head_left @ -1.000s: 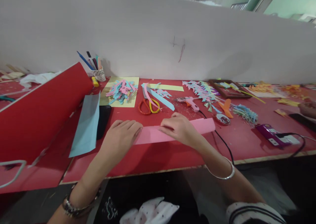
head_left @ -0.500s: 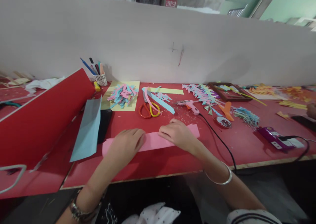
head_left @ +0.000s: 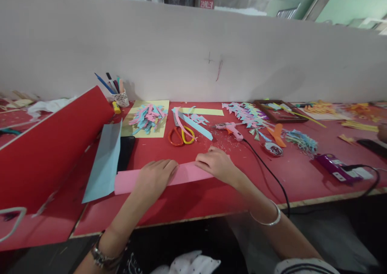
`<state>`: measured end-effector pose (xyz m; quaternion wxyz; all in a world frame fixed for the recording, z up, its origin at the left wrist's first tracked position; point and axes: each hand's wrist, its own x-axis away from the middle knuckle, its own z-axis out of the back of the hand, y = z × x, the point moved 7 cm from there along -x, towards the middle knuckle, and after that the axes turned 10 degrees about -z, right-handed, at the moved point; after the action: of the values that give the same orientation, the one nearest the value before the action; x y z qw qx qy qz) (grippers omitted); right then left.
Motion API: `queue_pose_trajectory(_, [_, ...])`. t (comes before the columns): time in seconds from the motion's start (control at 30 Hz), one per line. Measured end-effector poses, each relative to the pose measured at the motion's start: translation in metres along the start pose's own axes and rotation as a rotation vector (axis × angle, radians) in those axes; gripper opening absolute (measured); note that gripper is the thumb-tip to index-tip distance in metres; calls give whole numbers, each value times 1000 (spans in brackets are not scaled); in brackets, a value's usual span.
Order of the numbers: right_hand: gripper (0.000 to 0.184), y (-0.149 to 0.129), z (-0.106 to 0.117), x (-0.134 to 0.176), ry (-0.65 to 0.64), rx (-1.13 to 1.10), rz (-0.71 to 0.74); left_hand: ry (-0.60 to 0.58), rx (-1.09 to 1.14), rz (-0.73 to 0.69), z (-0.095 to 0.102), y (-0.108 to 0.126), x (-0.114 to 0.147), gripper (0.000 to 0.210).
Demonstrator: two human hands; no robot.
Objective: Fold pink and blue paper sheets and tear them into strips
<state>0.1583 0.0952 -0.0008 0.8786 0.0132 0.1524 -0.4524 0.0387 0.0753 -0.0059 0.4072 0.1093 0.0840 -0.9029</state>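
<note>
A long, folded strip of pink paper (head_left: 189, 172) lies across the front of the red table. My left hand (head_left: 157, 176) is closed on its middle-left part, fingers curled over the upper edge. Near the strip's right end, my right hand (head_left: 217, 163) pinches it along the same edge. The undersides of both grips are hidden. Just beyond my hands are scissors (head_left: 182, 136) with one red and one yellow handle, and a pink glue gun (head_left: 229, 129). A light blue paper sheet (head_left: 104, 161) lies left of the strip, partly over a black flat object (head_left: 126, 151).
A red panel (head_left: 57, 145) leans at the left. Cut paper bits (head_left: 148, 117) sit on a yellow sheet by a pen cup (head_left: 121, 98). The glue gun's cord (head_left: 269, 165) runs to the right front edge, near a purple power strip (head_left: 335, 169). Another person's hand (head_left: 382, 132) shows far right.
The pink paper has slid left between my hands: more of it sticks out past my left hand, less past my right. Both hands stay in nearly the same place.
</note>
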Motion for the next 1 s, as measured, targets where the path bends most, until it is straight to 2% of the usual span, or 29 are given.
queue_pose_trajectory(0.13, [39, 26, -3, 12, -7, -26, -56, -41, -14, 16, -5, -7, 6, 22])
queue_pose_trajectory(0.27, [38, 45, -4, 23, -25, -8, -170, -97, -29, 19, -12, -3, 8, 23])
queue_pose_trajectory(0.33, [35, 45, -3, 25, -10, 49, -240, -142, -40, 19, -14, 3, 5, 20])
queue_pose_trajectory(0.4, [29, 40, 0, 25, 61, 119, -330, -198, -42, 14, -18, 11, -1, 20])
queue_pose_trajectory(0.47, [23, 28, 3, 22, 148, 165, -391, -249, -27, 9, -22, 18, -7, 21])
queue_pose_trajectory(0.5, [20, 20, 1, 20, 151, 167, -389, -263, -11, 8, -25, 21, -10, 21])
queue_pose_trajectory(0.57, [17, 5, -9, 15, 90, 99, -369, -275, 14, 25, -30, 22, -14, 22])
queue_pose_trajectory(0.63, [18, -4, -22, 11, -42, 14, -364, -286, 25, 63, -37, 19, -15, 23])
queue_pose_trajectory(0.77, [20, -5, -43, 8, -241, -73, -370, -334, 42, 92, -50, 16, -11, 24])
queue_pose_trajectory(0.87, [18, -4, -53, 9, -297, -110, -320, -355, 56, 83, -56, 16, -8, 21])
queue_pose_trajectory(1.0, [19, -1, -58, 10, -301, -49, -298, -369, 68, 80, -62, 16, -7, 20])
